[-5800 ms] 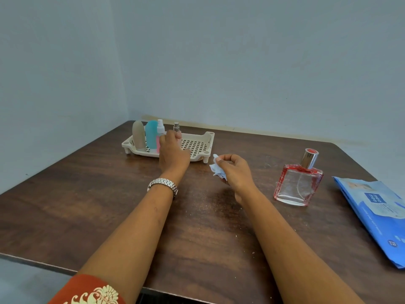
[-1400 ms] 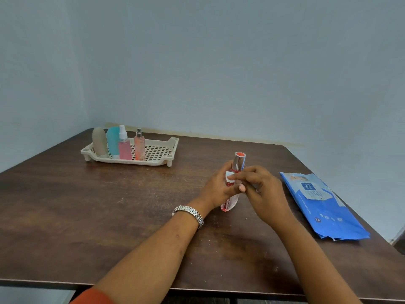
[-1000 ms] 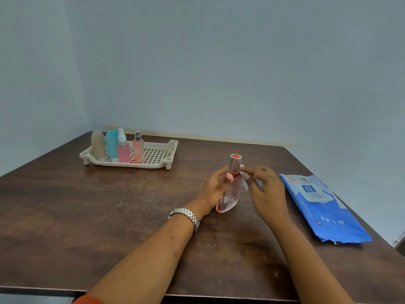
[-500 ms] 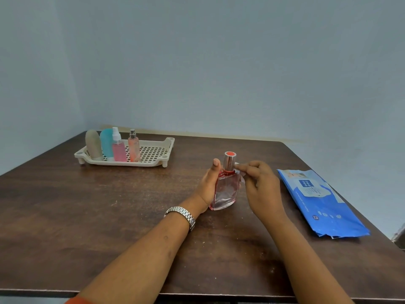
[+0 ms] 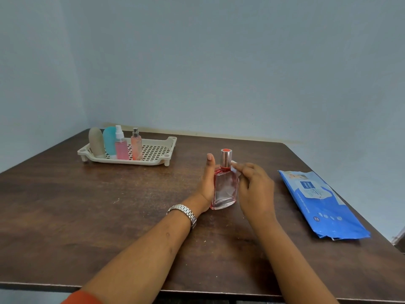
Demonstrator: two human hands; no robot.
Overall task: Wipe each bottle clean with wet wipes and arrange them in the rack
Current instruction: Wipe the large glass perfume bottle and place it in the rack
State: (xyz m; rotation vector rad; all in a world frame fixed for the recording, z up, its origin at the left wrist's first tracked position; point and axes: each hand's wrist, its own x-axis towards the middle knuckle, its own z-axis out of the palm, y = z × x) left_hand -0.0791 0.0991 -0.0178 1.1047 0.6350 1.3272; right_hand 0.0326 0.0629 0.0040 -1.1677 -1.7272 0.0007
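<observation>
Head view: bottle (image 5: pixel 225 189) rests against left hand (image 5: pixel 207 183).

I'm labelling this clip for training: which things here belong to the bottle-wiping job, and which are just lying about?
Job: perfume bottle held in the left hand; wet wipe pinched by the right hand; rack with four bottles; blue wipes pack.
Just there: wristwatch; table.

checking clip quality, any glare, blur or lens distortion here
Head view: soft even light, pale sheen on the table near the rack; perfume bottle sharp, without glare; wet wipe in the right hand a washed-out speck; left wall corner bows slightly.
</observation>
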